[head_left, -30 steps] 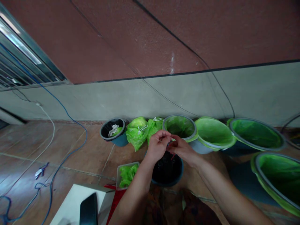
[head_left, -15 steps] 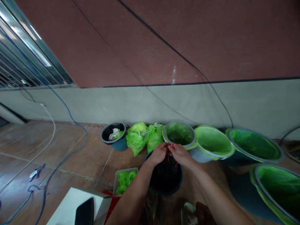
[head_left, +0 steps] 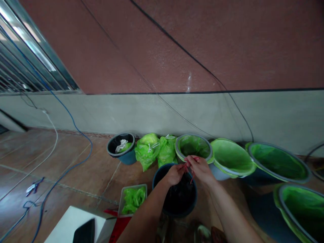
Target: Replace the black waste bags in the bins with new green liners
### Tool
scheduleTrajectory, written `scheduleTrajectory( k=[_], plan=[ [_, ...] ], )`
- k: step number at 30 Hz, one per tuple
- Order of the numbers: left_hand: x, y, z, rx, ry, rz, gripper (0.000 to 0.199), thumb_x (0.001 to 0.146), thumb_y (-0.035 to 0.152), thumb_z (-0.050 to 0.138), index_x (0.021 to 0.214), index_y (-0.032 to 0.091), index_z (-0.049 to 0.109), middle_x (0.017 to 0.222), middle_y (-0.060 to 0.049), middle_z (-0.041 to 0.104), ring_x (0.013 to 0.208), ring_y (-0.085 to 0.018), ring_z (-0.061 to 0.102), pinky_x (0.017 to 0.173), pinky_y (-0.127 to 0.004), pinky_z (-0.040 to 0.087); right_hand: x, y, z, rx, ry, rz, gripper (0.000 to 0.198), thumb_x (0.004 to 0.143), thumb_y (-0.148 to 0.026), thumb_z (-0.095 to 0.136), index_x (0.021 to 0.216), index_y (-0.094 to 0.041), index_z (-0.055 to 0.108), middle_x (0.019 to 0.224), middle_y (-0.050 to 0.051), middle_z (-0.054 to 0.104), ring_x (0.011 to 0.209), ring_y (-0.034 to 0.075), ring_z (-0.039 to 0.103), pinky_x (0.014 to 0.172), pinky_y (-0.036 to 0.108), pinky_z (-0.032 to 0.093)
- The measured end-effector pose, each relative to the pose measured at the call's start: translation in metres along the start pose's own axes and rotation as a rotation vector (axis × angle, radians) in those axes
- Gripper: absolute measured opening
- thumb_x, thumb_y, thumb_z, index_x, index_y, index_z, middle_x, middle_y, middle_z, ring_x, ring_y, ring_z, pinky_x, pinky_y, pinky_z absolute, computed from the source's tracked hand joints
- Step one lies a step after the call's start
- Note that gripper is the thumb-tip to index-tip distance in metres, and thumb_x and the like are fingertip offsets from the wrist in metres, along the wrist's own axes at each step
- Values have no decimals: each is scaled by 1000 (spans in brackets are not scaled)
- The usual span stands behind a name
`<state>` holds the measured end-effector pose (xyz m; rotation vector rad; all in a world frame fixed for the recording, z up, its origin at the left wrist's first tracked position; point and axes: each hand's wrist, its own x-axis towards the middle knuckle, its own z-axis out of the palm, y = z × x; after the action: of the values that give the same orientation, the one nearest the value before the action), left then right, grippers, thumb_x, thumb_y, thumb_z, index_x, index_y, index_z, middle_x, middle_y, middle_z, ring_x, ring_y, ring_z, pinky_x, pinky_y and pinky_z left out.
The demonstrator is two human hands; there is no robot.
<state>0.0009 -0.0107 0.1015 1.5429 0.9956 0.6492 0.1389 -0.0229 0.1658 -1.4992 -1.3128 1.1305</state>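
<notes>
Red drawstring (head_left: 189, 167) pinched between left hand (head_left: 176, 174) and right hand (head_left: 201, 168), both grips closed tight on it, right above the far rim of the dark bucket (head_left: 176, 206) with its black liner, near centre on the floor. Seemingly mid-knot, not yet cinched. Farther off: two tied green bags (head_left: 154, 152) along the wall; to the right, green-lined buckets (head_left: 231, 158) open
</notes>
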Motion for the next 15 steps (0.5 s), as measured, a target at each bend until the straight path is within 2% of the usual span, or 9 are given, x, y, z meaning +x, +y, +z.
scheduleTrajectory(
  k=[5,10,13,15],
  plan=[
    [11,-4,-8,67,158,-70,36,89,36,41,65,16,59,64,-2,59,59,-12,49,66,-27,40,7,-5,-9,-20,75,7,37,78,-49,50,82,-16,67,65,4,63,57,15,55,50,25,40],
    [19,-16,-11,-180,318,-270,38,86,42,44,58,19,51,47,1,48,45,-10,41,51,-27,35,2,-7,-23,-121,135,20,29,70,-34,58,91,-16,67,72,5,69,63,17,60,60,28,43],
    [20,-22,-8,-231,332,-315,35,87,45,41,62,20,49,49,3,44,43,-9,38,48,-26,32,-4,-9,-24,-217,86,-10,26,71,-26,56,93,-19,67,77,4,71,70,18,63,68,29,45],
    [20,-24,-3,-217,304,-307,35,88,43,38,64,20,49,50,4,43,43,-9,37,48,-26,32,-8,-12,-21,-251,-7,-58,25,73,-23,54,93,-20,68,78,4,71,72,18,64,70,29,45]
  ],
)
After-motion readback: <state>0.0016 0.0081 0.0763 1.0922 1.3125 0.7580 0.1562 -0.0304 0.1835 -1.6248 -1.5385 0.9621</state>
